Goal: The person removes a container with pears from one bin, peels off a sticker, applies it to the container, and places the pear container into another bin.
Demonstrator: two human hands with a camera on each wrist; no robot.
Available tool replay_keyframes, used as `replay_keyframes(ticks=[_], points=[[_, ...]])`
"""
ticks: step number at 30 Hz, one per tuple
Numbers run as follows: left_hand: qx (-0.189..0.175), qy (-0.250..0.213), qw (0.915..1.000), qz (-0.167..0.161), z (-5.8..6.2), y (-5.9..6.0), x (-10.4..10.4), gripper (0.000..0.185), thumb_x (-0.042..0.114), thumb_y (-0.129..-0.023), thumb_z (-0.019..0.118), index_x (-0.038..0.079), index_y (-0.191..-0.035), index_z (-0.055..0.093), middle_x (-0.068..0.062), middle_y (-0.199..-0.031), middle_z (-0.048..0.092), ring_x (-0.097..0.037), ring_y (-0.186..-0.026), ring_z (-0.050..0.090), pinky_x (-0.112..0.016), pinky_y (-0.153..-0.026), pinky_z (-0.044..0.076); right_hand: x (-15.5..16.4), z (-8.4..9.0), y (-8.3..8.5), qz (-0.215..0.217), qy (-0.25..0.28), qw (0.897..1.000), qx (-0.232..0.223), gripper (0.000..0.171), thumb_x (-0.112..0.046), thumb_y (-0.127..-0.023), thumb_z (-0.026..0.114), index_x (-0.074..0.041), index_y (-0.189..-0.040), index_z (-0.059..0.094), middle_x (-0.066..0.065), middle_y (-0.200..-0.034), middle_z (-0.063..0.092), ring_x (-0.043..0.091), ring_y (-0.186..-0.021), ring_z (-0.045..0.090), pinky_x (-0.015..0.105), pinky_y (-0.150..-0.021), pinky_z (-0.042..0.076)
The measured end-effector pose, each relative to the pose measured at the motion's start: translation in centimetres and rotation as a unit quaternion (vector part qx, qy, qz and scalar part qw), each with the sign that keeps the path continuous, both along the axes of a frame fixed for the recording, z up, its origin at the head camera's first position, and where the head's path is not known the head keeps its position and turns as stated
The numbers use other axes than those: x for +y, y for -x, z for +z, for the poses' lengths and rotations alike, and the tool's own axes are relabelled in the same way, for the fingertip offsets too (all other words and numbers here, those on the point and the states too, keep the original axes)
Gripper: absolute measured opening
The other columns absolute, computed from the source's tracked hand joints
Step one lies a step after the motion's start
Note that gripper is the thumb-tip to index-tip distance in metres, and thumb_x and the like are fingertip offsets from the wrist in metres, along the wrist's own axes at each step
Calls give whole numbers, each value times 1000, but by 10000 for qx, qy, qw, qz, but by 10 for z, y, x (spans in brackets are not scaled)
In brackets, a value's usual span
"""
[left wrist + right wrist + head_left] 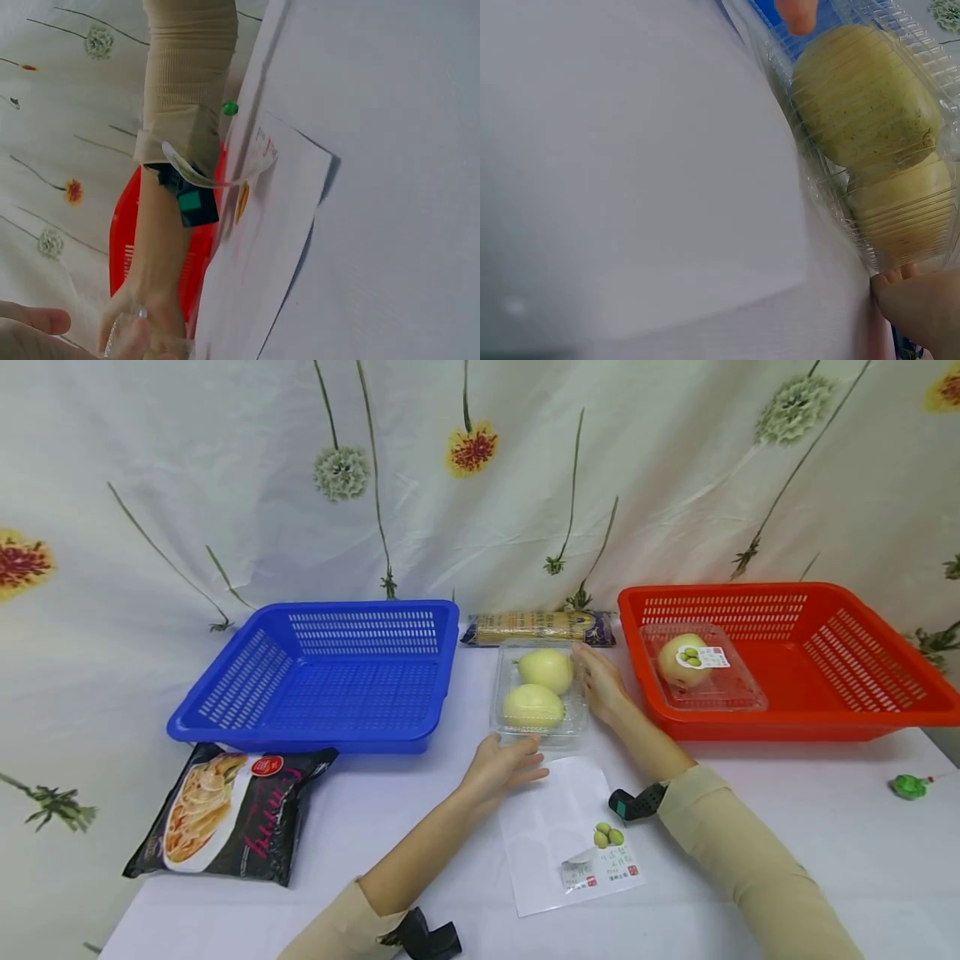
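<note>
A clear plastic clamshell box (538,693) with two yellow-green fruits stands on the white table between two baskets. My left hand (506,766) lies flat on the table, its straight fingers touching the box's near edge. My right hand (600,681) rests against the box's right side with the fingers stretched along it. The right wrist view shows the box (870,127) up close, with fingertips (911,300) at one end and another fingertip (795,15) at the other. In the left wrist view the right forearm with its wrist device (196,206) reaches across.
An empty blue basket (322,681) stands left of the box. At the right, a red basket (787,693) holds another clamshell with one fruit (686,660). A white label sheet (570,835) lies in front, a noodle bag (225,810) front left, a noodle pack (536,628) behind, and a small green thing (909,787) far right.
</note>
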State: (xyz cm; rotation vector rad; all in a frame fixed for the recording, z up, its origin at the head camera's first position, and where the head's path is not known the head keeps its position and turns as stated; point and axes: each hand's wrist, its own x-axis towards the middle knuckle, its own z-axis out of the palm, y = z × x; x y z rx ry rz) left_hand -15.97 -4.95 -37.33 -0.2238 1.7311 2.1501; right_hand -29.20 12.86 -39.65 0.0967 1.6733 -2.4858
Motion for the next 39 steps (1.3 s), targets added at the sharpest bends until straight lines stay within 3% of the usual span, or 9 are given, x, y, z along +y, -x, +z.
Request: replay_keyframes(ticks=[3,7,16,24,27,29,32,33,39], points=[[-119,-455,9989,-39,0,-2,5,82,5,-92,56,-17,-141,-6,-38,-141,26,-45,-128,37,-40,-94,47,1,-2,3,79,71,9999,91,64,-22,-98,42,-5,-151,11,15,-156,14,21,-144,10,31,-116,4],[-23,-514,9987,37,0,-2,10,76,2,-91,55,-18,-141,1,-37,-142,25,-44,-131,33,-39,-99,43,2,-3,5,116,173,9997,111,62,-21,-99,40,-4,-150,10,19,-154,17,23,-143,11,32,-116,4],[308,240,9991,182,-2,5,6,76,8,-90,57,-13,-142,6,-31,-143,28,-42,-126,42,-39,-101,42,8,-3,2,431,431,9981,-18,57,-25,-102,30,-6,-151,6,16,-156,10,26,-144,5,36,-116,2],[479,625,9946,671,-3,18,-2,71,12,-86,62,-12,-138,21,-27,-137,36,-39,-129,38,-47,-105,36,8,-1,-16,-159,556,9978,-310,58,-13,-100,37,-6,-151,10,15,-147,25,28,-140,17,37,-114,18],[601,784,9910,898,-4,22,-3,68,11,-84,65,-12,-136,27,-27,-134,39,-37,-126,41,-46,-105,35,12,-10,-20,-347,492,9978,-272,57,-13,-99,42,-6,-150,16,10,-136,35,26,-131,31,36,-111,27],[734,866,9880,1052,-5,25,-4,70,9,-82,66,-13,-137,28,-29,-137,38,-38,-129,38,-45,-107,32,20,-32,-11,-357,764,9964,-74,57,-14,-95,52,-8,-146,28,8,-126,42,23,-117,42,34,-104,36],[932,949,9837,1213,-6,30,-6,78,6,-81,67,-13,-141,21,-31,-144,29,-39,-136,28,-42,-112,25,26,-42,-14,-358,796,9962,-50,57,-16,-93,57,-9,-143,32,3,-114,45,15,-100,44,30,-94,40],[1007,934,9826,1252,-6,31,-7,82,4,-81,67,-13,-143,16,-32,-148,21,-39,-139,21,-42,-113,22,26,-40,-19,-377,770,9963,-91,57,-17,-93,56,-9,-144,30,1,-113,44,13,-98,43,28,-92,40],[1172,834,9774,1552,-9,45,-9,72,1,-86,62,-10,-143,20,-29,-147,25,-38,-138,24,-41,-111,25,19,-3,-60,-311,451,9969,-573,58,-14,-99,39,-9,-150,12,-5,-111,37,9,-98,37,23,-90,35]])
